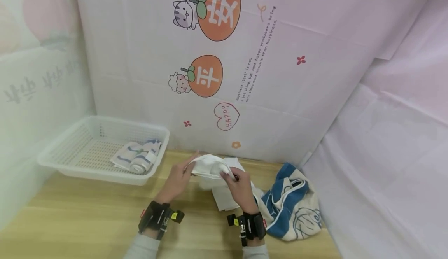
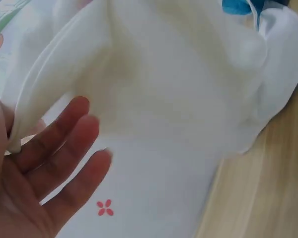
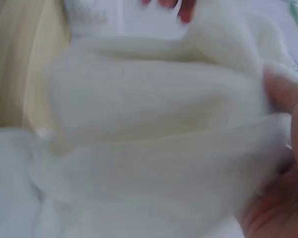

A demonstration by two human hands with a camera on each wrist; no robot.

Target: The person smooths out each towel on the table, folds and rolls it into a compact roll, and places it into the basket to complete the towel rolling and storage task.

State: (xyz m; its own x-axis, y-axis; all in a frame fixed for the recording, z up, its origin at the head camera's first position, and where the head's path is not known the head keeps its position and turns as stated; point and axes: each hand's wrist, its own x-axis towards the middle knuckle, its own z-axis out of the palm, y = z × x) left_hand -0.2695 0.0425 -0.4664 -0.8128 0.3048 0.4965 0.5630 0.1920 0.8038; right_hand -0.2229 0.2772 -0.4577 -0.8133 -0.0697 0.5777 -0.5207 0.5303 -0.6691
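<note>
A white cloth hangs between both hands above the wooden table. My left hand pinches one corner of it; in the left wrist view the thumb and index side hold the cloth's edge while the other fingers stand away from it. My right hand grips the opposite side, with folds of cloth dropping from it in the right wrist view, partly blurred. Beneath and behind the right hand lies more white cloth on the table. Where one white piece ends and another begins is hard to tell.
At the left stands a white plastic basket with folded blue-striped towels at its right end. A crumpled blue and cream towel lies right of the right hand. Printed white sheets wall the wooden table at back and sides.
</note>
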